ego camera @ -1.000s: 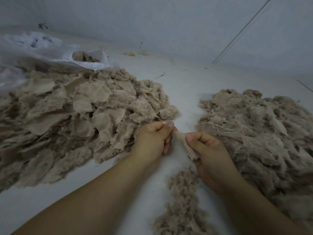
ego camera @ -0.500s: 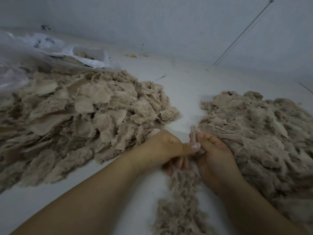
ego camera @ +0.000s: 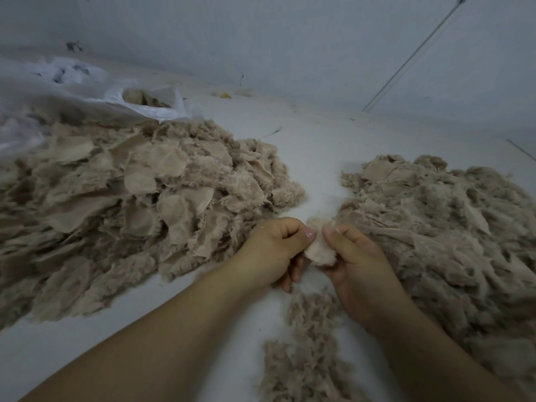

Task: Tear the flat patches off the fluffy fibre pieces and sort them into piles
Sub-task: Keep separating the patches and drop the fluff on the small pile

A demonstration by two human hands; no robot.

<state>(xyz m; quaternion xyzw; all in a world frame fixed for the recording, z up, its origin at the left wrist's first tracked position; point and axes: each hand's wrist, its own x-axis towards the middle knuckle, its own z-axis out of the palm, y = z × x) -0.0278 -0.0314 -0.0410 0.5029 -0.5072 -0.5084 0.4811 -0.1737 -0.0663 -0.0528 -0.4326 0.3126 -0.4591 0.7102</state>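
My left hand [ego camera: 274, 248] curls so that its fingertips tuck under the palm, out of sight, and my right hand [ego camera: 358, 265] covers the far edge of the fibre piece [ego camera: 319, 250] pinched between them; whether a patch has come loose there I cannot tell. The big pile [ego camera: 121, 210] runs off the left edge of the frame, blurred there. The right pile [ego camera: 446, 227] is cut by the right edge. The strip of fluff [ego camera: 304, 352] leaves the bottom edge. Upper left, the plastic bag [ego camera: 87, 91] hides most of its contents
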